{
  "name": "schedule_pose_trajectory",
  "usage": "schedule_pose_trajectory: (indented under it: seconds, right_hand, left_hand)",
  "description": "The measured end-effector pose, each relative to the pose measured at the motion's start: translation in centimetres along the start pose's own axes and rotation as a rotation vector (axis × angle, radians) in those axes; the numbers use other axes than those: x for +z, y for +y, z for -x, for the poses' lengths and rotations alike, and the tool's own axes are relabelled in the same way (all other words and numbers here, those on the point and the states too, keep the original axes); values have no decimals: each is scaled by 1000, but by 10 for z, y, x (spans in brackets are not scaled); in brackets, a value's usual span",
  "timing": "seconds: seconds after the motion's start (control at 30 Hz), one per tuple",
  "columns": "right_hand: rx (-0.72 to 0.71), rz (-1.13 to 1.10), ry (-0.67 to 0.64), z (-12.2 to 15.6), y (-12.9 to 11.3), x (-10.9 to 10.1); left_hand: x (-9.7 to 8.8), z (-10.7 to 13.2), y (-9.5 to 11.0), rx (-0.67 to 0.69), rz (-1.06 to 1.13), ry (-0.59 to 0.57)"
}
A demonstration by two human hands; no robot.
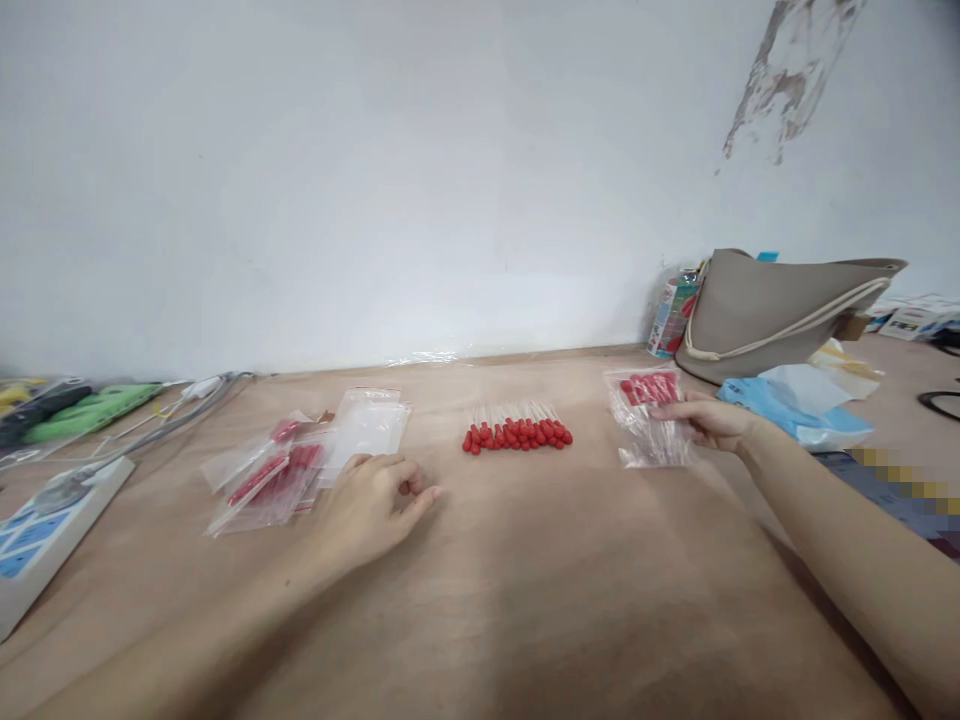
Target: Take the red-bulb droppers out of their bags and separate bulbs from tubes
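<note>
A row of several red-bulbed clear droppers lies loose at the middle of the brown table. My right hand rests on a clear plastic bag of red-bulbed droppers to the right, its fingers laid over the bag's edge. My left hand lies on the table with its fingers curled, close to a stack of empty clear bags and several filled bags of red droppers at the left. I see nothing in the left hand.
A grey tote bag stands at the back right by a can, with blue and white plastic wrapping in front. A white power strip, cables and green tools lie at the left edge. A white wall runs behind.
</note>
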State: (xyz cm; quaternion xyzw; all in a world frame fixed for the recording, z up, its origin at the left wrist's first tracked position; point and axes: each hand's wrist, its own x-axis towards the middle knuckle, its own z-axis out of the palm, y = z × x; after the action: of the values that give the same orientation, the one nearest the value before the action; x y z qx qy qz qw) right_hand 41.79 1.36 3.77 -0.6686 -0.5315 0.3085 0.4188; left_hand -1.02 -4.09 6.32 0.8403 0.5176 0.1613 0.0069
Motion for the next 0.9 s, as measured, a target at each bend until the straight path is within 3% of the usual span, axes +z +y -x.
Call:
schedule_pose_trajectory:
  seconds: [0.07, 0.13, 0.23, 0.33, 0.43, 0.53, 0.63, 0.73, 0.83, 0.9]
  right_hand:
    - [85, -225, -301, 24, -16, 9]
    - [106, -296, -525, 49, -36, 36]
    - [124, -304, -784, 82, -66, 95]
    - [98, -314, -930, 100, -81, 146]
    - [122, -335, -935, 104, -79, 169]
    - [72, -352, -938, 104, -74, 172]
    - [-25, -312, -920, 106, -74, 170]
    - [-142, -348, -758, 106, -75, 168]
    - [-220, -352, -612, 97, -71, 166]
    - [-260, -286, -645, 89, -68, 164]
  left_hand:
    - [-1, 2, 2, -51, 107, -13]
    - [2, 0, 7, -108, 286, -51]
    - [14, -10, 16, -155, 669, -129]
    - [28, -19, 23, -232, 1068, -206]
    - [35, -24, 25, -365, 1409, -339]
    - [37, -26, 23, -496, 1599, -415]
    - [39, -28, 21, -545, 1542, -329]
    - [45, -30, 20, -510, 1415, -199]
    - [50, -29, 20, -450, 1327, -254]
    - [52, -29, 18, -373, 1231, -306]
